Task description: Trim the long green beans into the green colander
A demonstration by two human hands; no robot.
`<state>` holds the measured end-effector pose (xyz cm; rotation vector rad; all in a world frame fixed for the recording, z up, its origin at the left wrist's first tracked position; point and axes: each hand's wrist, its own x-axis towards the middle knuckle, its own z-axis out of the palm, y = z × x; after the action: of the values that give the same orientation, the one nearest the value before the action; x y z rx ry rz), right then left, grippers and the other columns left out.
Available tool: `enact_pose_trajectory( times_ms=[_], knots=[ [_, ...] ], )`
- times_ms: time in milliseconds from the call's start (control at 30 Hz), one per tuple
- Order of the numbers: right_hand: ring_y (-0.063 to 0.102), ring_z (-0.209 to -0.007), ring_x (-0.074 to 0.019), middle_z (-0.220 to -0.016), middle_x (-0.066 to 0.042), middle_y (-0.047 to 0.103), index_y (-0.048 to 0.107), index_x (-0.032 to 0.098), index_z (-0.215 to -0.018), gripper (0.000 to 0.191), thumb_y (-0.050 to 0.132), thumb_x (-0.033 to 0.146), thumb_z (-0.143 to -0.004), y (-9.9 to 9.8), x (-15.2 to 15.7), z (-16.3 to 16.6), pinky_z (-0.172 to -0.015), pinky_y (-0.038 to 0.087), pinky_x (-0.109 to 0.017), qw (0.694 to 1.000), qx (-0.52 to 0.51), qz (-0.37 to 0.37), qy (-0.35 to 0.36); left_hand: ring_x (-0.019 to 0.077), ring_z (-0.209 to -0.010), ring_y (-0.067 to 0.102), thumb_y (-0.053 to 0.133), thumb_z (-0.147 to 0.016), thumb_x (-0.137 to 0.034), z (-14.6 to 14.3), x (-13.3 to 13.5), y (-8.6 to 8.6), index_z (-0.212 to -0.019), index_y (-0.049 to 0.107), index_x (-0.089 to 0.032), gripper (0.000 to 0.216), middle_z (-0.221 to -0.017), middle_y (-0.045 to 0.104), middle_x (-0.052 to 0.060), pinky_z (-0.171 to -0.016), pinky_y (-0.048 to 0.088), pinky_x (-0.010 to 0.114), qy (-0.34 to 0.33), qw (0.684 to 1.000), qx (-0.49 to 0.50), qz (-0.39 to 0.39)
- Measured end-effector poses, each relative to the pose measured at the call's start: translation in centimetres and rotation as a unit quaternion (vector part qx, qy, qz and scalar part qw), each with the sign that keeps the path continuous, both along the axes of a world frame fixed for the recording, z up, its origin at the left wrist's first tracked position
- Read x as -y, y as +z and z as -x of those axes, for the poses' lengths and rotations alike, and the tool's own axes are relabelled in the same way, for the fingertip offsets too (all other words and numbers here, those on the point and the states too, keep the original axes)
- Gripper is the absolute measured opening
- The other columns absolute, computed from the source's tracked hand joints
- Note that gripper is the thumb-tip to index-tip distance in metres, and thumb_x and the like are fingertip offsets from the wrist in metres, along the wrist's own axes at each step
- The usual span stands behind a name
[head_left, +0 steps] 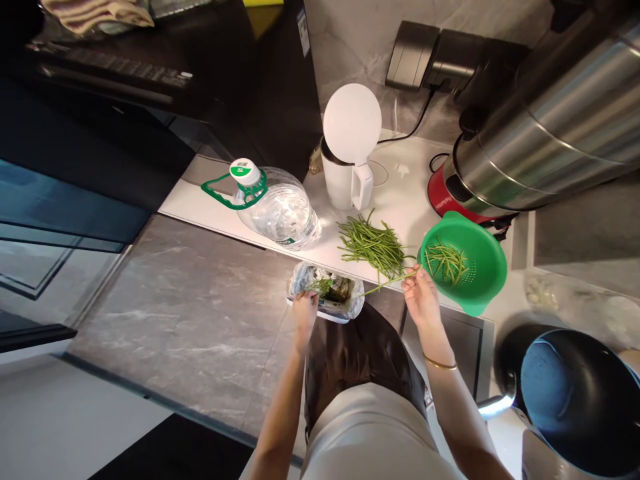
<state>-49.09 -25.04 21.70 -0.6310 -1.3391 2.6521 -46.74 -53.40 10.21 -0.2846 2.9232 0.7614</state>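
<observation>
My right hand [421,298] pinches one long, thin green vegetable stem [387,283], its free end pointing left past the counter edge. A pile of similar green stems [373,245] lies on the counter just beyond that hand. To the hand's right, a green colander [485,263] holds several short cut lengths [446,261]. My left hand [305,310] is at the left side of a lined waste bin [356,308], fingers closed together. Whether anything is between them is hidden. Green scraps [323,287] and other waste lie inside the bin.
A large clear water bottle [285,210] with a green handle and a white kettle [343,177] with its lid up stand behind the pile. At right are a steel appliance on a red base [443,193] and a dark pan [580,400].
</observation>
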Motion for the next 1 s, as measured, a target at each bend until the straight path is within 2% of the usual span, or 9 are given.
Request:
enact_pose_trajectory(
  times_ms=[100, 167, 300, 400, 467, 533, 733, 900, 1000],
  knots=[
    [0.061, -0.067, -0.0086, -0.086, 0.0, 0.069, 0.064, 0.023, -0.085, 0.012, 0.068, 0.031, -0.077, 1.0, 0.9, -0.9, -0.065, 0.051, -0.022, 0.997, 0.002, -0.053, 0.052, 0.022, -0.088, 0.061, 0.06, -0.075, -0.017, 0.5, -1.5, 0.7, -0.09, 0.065, -0.018, 0.016, -0.09, 0.067, 0.008, -0.083, 0.047, 0.034, -0.012, 1.0, -0.005, -0.026],
    [0.065, -0.071, -0.0114, -0.087, -0.001, 0.07, 0.065, 0.022, -0.083, 0.013, 0.07, 0.031, -0.075, 1.0, 1.9, -1.5, -0.069, 0.054, -0.026, 0.99, 0.011, -0.11, 0.086, 0.0211, -0.087, 0.061, 0.058, -0.077, -0.016, 0.8, -2.5, 2.1, -0.093, 0.065, -0.017, 0.018, -0.091, 0.067, 0.009, -0.084, 0.047, 0.035, -0.009, 0.997, -0.035, -0.074],
    [0.068, -0.08, -0.0175, -0.091, -0.004, 0.072, 0.067, 0.022, -0.086, 0.014, 0.071, 0.028, -0.074, 0.2, 3.4, -2.5, -0.079, 0.055, -0.035, 0.967, -0.006, -0.229, 0.11, 0.0176, -0.079, 0.062, 0.052, -0.084, -0.023, 1.0, -4.8, 7.4, -0.089, 0.068, -0.017, 0.017, -0.086, 0.069, 0.007, -0.076, 0.049, 0.031, 0.01, 0.975, -0.083, -0.208],
    [0.067, -0.086, -0.0192, -0.094, -0.004, 0.071, 0.07, 0.024, -0.087, 0.011, 0.068, 0.024, -0.076, 0.1, 3.8, -3.0, -0.083, 0.054, -0.037, 0.93, -0.062, -0.344, 0.115, 0.0162, -0.075, 0.064, 0.057, -0.083, -0.028, 0.6, -6.3, 11.7, -0.088, 0.071, -0.017, 0.019, -0.087, 0.071, 0.007, -0.071, 0.05, 0.028, -0.003, 0.949, -0.05, -0.313],
    [0.066, -0.091, -0.0198, -0.096, -0.005, 0.071, 0.071, 0.025, -0.088, 0.012, 0.066, 0.022, -0.078, 0.4, 3.9, -3.0, -0.086, 0.054, -0.038, 0.898, -0.105, -0.409, 0.126, 0.0167, -0.076, 0.066, 0.059, -0.082, -0.03, 0.3, -7.1, 13.8, -0.089, 0.072, -0.017, 0.02, -0.088, 0.072, 0.007, -0.071, 0.051, 0.027, -0.024, 0.928, -0.016, -0.371],
    [0.066, -0.093, -0.0196, -0.097, -0.004, 0.071, 0.072, 0.028, -0.091, 0.015, 0.064, 0.021, -0.08, 0.7, 3.9, -2.9, -0.089, 0.053, -0.038, 0.869, -0.139, -0.453, 0.141, 0.0175, -0.076, 0.066, 0.061, -0.081, -0.032, 0.1, -7.6, 15.0, -0.09, 0.073, -0.017, 0.021, -0.087, 0.073, 0.007, -0.07, 0.052, 0.027, -0.034, 0.915, 0.015, -0.402],
    [0.065, -0.096, -0.0173, -0.104, -0.002, 0.069, 0.07, 0.032, -0.101, 0.025, 0.058, 0.019, -0.084, 0.8, 3.8, -2.8, -0.093, 0.052, -0.035, 0.817, -0.188, -0.513, 0.185, 0.0168, -0.068, 0.065, 0.062, -0.079, -0.036, -0.1, -8.1, 15.0, -0.086, 0.074, -0.016, 0.024, -0.081, 0.073, 0.006, -0.061, 0.051, 0.024, -0.017, 0.903, 0.059, -0.426],
    [0.065, -0.097, -0.0171, -0.105, -0.002, 0.069, 0.07, 0.032, -0.102, 0.024, 0.055, 0.022, -0.086, 0.3, 3.7, -2.9, -0.094, 0.052, -0.033, 0.797, -0.181, -0.531, 0.222, 0.0112, -0.055, 0.058, 0.062, -0.077, -0.036, 0.2, -7.9, 14.2, -0.079, 0.072, -0.014, 0.025, -0.066, 0.069, 0.002, -0.053, 0.046, 0.021, -0.01, 0.883, 0.096, -0.459],
    [0.065, -0.096, -0.0172, -0.102, -0.002, 0.07, 0.071, 0.031, -0.099, 0.022, 0.055, 0.023, -0.086, 0.5, 3.7, -2.7, -0.091, 0.053, -0.032, 0.801, -0.174, -0.514, 0.253, 0.0101, -0.054, 0.055, 0.064, -0.074, -0.033, 0.3, -7.6, 14.0, -0.073, 0.07, -0.013, 0.021, -0.059, 0.064, 0.0, -0.053, 0.044, 0.02, -0.008, 0.875, 0.103, -0.472]
  ],
)
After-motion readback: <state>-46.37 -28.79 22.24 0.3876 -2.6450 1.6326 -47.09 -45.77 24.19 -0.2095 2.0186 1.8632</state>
